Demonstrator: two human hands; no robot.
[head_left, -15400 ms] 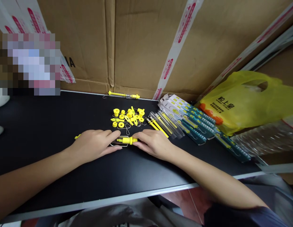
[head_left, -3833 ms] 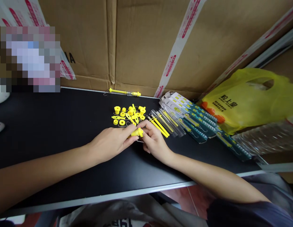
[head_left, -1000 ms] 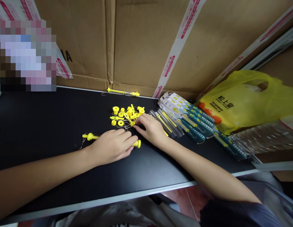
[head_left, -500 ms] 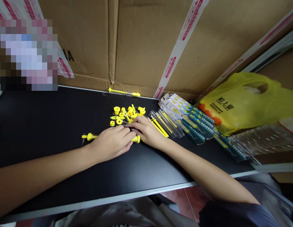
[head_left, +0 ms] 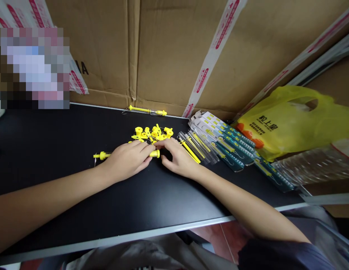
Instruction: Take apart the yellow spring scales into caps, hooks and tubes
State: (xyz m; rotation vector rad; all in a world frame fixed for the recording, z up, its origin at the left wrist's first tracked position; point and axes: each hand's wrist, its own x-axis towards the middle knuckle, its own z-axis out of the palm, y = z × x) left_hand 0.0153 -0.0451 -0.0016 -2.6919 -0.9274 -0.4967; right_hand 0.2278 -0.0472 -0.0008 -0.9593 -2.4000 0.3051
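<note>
My left hand (head_left: 132,157) is closed around a yellow spring scale (head_left: 102,155), which lies sideways low over the black table. Its left end with a metal hook and its yellow right cap stick out of the fist; the middle is hidden. Beside that cap my right hand (head_left: 177,155) is curved, thumb and forefinger apart. The forefinger reaches over the top of the scale near the left fingertips; whether it touches is unclear. Just behind both hands lies a heap of yellow plastic parts (head_left: 155,132) with some metal hooks. Clear tubes with yellow strips (head_left: 190,150) lie right of my right hand.
Another spring scale (head_left: 148,110) lies at the table's back edge by the cardboard (head_left: 169,56). Printed boxes (head_left: 227,137) are stacked at the right. Beyond them are a yellow plastic bag (head_left: 295,123) and a clear ribbed plastic pack (head_left: 306,168). A blurred patch covers the far left.
My left hand and the spring scale have shifted slightly left and back, toward the heap. My right thumb has come away from the scale's end cap, widening the gap to the forefinger.
</note>
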